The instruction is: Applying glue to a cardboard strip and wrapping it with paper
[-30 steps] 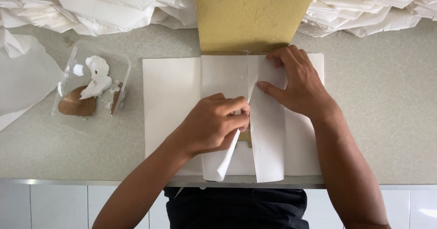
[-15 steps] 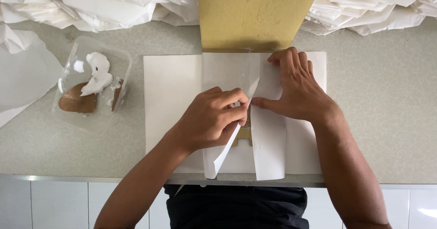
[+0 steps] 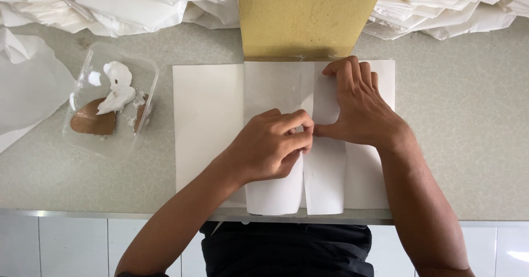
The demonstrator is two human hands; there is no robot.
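Observation:
A white paper sheet [image 3: 206, 128] lies flat on the grey counter, with two long flaps folded toward its middle. My left hand [image 3: 273, 145] is curled over the left flap [image 3: 273, 197], fingers pinching its inner edge near the centre seam. My right hand [image 3: 361, 103] lies flat on the right flap [image 3: 325, 183], fingers spread and thumb pointing at the seam. A yellow-brown board [image 3: 303, 15] stands out from under the far edge of the paper, between the flaps.
A clear plastic tub [image 3: 113, 109] with white paste and a brown piece sits left of the sheet. Heaps of white paper [image 3: 110, 4] line the far edge on both sides. A loose white sheet [image 3: 25, 90] lies at far left. The counter's front edge [image 3: 82, 213] is near me.
The left flap, which was lifted and bent, has come down flat under my left hand. My right hand has stayed pressed on the right flap.

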